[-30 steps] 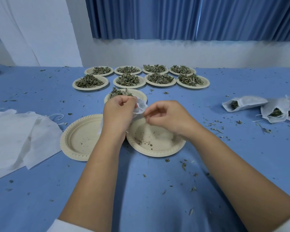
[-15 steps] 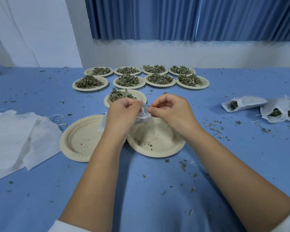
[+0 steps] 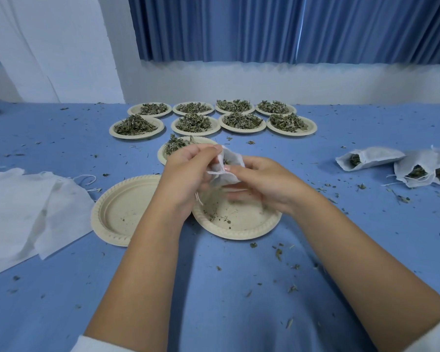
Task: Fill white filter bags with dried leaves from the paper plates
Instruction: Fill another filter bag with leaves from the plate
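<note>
Far left, flat empty filter bags (image 3: pixel 28 207) lie on the blue table (image 3: pixel 214 288). Just right of them sits an empty paper plate (image 3: pixel 120 212). Your left hand (image 3: pixel 186 174), fingers curled, pinches the mouth of a white filter bag (image 3: pixel 230 161), held above the near crumb-strewn plate (image 3: pixel 239 235). Your right hand (image 3: pixel 264 181) pinches the same bag from the right, fingers curled. Behind your hands is a plate of dried leaves (image 3: pixel 175 144), partly hidden. Farther back, eight heaped plates (image 3: pixel 193 123) stand in two rows. Far right, filled bags (image 3: pixel 368 158) lie on their sides, close together.
</note>
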Motion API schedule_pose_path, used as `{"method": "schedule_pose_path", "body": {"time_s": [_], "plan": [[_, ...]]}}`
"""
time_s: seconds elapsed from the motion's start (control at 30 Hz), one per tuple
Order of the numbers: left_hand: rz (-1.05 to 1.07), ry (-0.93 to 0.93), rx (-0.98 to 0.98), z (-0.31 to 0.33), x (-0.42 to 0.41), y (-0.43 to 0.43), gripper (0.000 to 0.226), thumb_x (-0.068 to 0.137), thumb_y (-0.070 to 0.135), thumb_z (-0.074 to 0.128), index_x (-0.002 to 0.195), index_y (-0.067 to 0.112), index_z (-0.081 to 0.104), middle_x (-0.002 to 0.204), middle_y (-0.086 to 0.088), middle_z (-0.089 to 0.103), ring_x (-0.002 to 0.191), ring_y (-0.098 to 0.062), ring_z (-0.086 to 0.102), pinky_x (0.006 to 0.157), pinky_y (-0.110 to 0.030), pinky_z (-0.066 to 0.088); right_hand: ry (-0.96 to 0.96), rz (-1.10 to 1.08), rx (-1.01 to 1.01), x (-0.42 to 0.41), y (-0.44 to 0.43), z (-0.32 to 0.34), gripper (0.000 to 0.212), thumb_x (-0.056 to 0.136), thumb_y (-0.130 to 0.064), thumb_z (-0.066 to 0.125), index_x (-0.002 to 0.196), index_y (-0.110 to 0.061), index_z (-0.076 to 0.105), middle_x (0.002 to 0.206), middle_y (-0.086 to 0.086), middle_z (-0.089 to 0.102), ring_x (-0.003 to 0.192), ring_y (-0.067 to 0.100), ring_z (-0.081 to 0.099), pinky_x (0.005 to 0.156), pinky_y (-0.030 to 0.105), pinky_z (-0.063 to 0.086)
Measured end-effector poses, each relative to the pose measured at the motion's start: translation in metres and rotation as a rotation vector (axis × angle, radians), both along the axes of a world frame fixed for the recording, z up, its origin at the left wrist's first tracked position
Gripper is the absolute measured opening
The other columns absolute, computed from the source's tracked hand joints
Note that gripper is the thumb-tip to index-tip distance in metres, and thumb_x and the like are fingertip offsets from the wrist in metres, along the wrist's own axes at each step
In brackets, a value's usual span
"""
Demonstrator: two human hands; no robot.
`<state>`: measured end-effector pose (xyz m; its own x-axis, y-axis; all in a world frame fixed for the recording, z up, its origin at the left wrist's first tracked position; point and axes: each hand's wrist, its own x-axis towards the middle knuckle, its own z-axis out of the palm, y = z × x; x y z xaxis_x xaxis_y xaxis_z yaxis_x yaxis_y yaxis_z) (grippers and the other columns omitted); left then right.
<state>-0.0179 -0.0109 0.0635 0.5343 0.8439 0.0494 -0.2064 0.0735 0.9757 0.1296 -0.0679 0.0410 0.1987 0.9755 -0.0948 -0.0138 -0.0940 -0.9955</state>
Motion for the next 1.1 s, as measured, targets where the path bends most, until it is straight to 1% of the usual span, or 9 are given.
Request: {"method": "schedule_pose_path", "body": {"time_s": [0.1,0.2,0.37,0.47,0.57,0.7,0.8,0.97,1.1], "plan": [[-0.114,0.019,0.013,0.0,-0.001,0.0,0.013,0.096,0.011,0.056,0.101,0.0,0.061,0.048,0.006,0.052,0.033,-0.002,0.048,0.034,-0.011,0.031,0.135,0.072,0.022,-0.002,-0.001,-0.001,0.022,0.093,-0.011,0.065,0.112,0.0,0.066,0.1,0.01,0.075,0.098,0.022,0.072,0.075,0.026,0.059],[-0.121,0.073,0.06,0.001,-0.002,0.0,0.013,0.096,0.013,0.055,0.096,0.002,0.063,0.051,0.004,0.053,0.036,-0.001,0.041,0.036,-0.011,0.03,0.106,-0.01,0.028,0.0,0.0,-0.003,0.008,0.086,-0.005,0.071,0.091,0.001,0.068,0.085,0.008,0.074,0.086,0.018,0.073,0.069,0.023,0.057],[-0.187,0.155,0.159,-0.001,0.0,-0.003,0.019,0.094,0.015,0.06,0.076,0.011,0.067,0.091,-0.029,0.068,0.072,-0.025,0.063,0.06,-0.027,0.054,-0.023,-0.073,-0.021,-0.001,-0.001,-0.003,0.009,0.085,-0.001,0.07,0.079,-0.004,0.066,0.065,0.002,0.069,0.061,0.009,0.069,0.058,0.017,0.054],[-0.204,0.176,0.199,-0.004,0.003,-0.006,0.016,0.093,0.013,0.06,0.081,0.012,0.07,0.065,-0.01,0.065,0.057,-0.011,0.061,0.051,-0.018,0.049,-0.172,-0.164,-0.062,-0.002,-0.001,-0.004,0.018,0.086,-0.001,0.067,0.07,-0.009,0.063,0.063,0.003,0.065,0.05,0.007,0.064,0.047,0.015,0.049],[-0.205,0.152,0.177,-0.004,0.004,-0.007,0.022,0.094,0.013,0.058,0.076,0.013,0.07,0.06,-0.009,0.062,0.052,-0.008,0.062,0.048,-0.016,0.048,-0.186,-0.192,-0.087,-0.002,0.0,-0.004,0.011,0.084,-0.005,0.07,0.076,-0.009,0.066,0.068,0.004,0.068,0.056,0.011,0.068,0.054,0.02,0.054],[-0.052,0.086,0.079,-0.003,0.005,-0.003,0.017,0.095,0.015,0.059,0.08,0.013,0.067,0.058,0.005,0.062,0.049,-0.005,0.061,0.045,-0.015,0.046,0.07,-0.091,-0.053,0.004,-0.004,0.006,0.004,0.087,-0.012,0.071,0.085,-0.009,0.073,0.078,0.003,0.073,0.073,0.012,0.072,0.062,0.023,0.057],[0.016,0.056,0.029,-0.003,0.004,0.001,0.015,0.094,0.017,0.06,0.079,0.014,0.064,0.055,0.008,0.057,0.04,-0.003,0.051,0.038,-0.011,0.035,0.21,0.036,-0.053,0.013,-0.009,0.014,0.009,0.089,-0.002,0.065,0.094,-0.003,0.073,0.089,0.009,0.071,0.086,0.018,0.072,0.073,0.031,0.059],[-0.019,0.069,0.041,-0.002,0.003,-0.001,0.013,0.094,0.015,0.059,0.084,0.01,0.063,0.053,0.008,0.054,0.037,-0.002,0.047,0.036,-0.011,0.033,0.111,0.151,-0.026,0.01,-0.011,0.012,0.02,0.089,0.009,0.06,0.104,-0.002,0.068,0.103,0.015,0.069,0.098,0.019,0.069,0.082,0.026,0.057],[-0.072,0.11,0.056,-0.002,0.004,-0.002,0.011,0.094,0.015,0.06,0.088,0.01,0.068,0.057,0.006,0.058,0.04,-0.002,0.049,0.037,-0.01,0.032,-0.048,0.027,-0.016,0.008,-0.01,0.011,0.015,0.085,-0.001,0.071,0.098,-0.009,0.073,0.092,0.004,0.075,0.086,0.01,0.072,0.072,0.019,0.056]]}}
